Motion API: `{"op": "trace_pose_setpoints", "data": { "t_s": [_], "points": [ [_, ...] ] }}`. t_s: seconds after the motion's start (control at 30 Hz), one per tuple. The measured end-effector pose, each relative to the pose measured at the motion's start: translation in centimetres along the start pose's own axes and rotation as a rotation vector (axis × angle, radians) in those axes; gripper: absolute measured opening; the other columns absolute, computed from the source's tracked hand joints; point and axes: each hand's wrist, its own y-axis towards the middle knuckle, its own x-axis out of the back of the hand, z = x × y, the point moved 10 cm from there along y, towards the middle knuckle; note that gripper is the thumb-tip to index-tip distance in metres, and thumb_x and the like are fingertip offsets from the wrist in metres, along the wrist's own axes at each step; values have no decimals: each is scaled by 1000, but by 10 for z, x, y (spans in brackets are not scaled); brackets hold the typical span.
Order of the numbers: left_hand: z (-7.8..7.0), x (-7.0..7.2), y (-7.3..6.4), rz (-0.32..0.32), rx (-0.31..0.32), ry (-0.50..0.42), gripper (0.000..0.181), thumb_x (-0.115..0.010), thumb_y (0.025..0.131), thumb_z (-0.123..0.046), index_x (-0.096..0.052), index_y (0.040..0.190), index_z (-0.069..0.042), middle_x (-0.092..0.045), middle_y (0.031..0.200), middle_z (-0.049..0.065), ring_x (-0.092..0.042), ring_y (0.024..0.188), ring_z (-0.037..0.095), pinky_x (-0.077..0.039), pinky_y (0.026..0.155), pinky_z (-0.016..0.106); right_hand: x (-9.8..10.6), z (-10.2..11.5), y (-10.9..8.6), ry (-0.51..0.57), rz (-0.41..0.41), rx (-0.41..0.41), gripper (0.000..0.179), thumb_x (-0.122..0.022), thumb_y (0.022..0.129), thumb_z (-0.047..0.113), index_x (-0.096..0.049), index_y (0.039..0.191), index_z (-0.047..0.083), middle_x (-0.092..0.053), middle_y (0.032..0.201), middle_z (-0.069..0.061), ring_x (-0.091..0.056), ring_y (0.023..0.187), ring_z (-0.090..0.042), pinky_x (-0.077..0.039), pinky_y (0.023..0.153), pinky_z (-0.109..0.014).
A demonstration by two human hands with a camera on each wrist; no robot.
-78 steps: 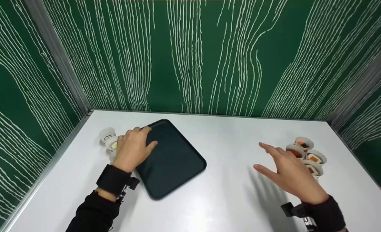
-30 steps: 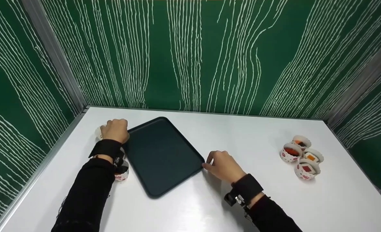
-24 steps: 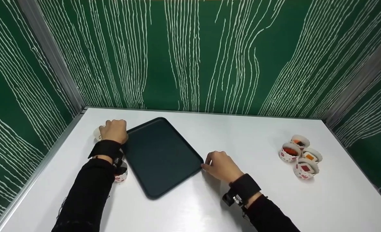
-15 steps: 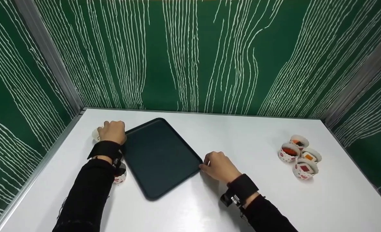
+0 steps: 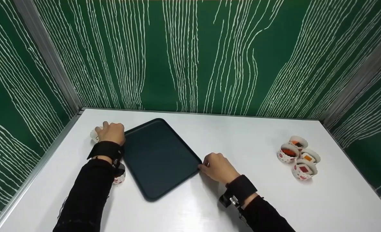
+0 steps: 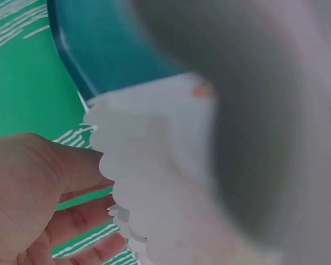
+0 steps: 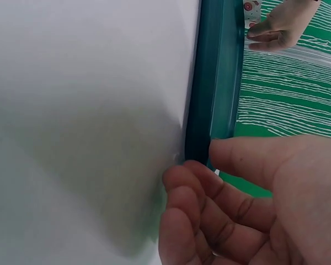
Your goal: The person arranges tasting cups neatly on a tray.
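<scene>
A dark green rectangular tray lies turned cornerwise on the white table. My right hand pinches its right corner; in the right wrist view the thumb lies on the rim with curled fingers opposite. At the tray's left corner is my left hand, fingers pointing down among white scalloped paper cups. One paper cup shows beyond its fingers, another patterned cup beside the forearm. In the left wrist view a near paper cup hides the fingertips, so I cannot tell what they hold.
Several patterned paper cups with red, orange and white pieces inside stand close together on the right of the table. Green walls with white wavy lines rise at the back and sides.
Since the oldest frame, my right hand has come from beside the right cups to the tray's right corner and taken hold. My left hand has shifted left. Over the last second both stay nearly still.
</scene>
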Motion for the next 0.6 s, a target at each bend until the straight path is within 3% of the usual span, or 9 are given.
{"op": "trace_pose_setpoints", "data": {
  "t_s": [0.6],
  "points": [
    [-11,-2,-5,50,-49,21,24,-60,95,5,-75,114,8,-73,115,33,-58,116,48,-32,108,77,4,-5,-8,14,12,-15,20,-75,99,16,-77,84,3,-72,81,-6,-52,62,-13,-44,62,-28]
  ]
}}
